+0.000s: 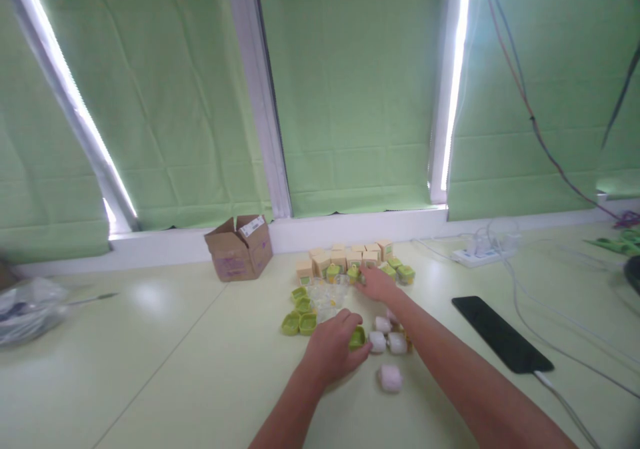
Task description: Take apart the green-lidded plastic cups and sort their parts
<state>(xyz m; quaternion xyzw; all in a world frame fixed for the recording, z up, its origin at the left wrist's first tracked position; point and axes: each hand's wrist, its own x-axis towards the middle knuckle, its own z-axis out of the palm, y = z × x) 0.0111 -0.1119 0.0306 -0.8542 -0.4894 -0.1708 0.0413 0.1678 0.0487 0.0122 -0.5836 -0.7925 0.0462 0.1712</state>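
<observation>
My left hand (334, 344) is low over the table, its thumb and fingers apart around a small green square cup (357, 338). The thumb tip is beside a white rolled piece (377, 342). Farther forward, my right hand (376, 284) has its fingertips closed on a small green-topped container (353, 274), partly hidden by the fingers. Clear plastic cups (327, 296) stand between the hands and several green cups (300, 312) to the left. A pale pink rolled piece (390, 378) lies nearest me, and several white ones are under my right forearm.
Several small cream boxes (338, 258) stand in a group at the back, near green-topped containers (405, 274). An opened cardboard box (241, 249) is to their left. On the right are a black phone (501, 334) on a cable and a power strip (480, 254). A plastic bag (33, 310) lies far left.
</observation>
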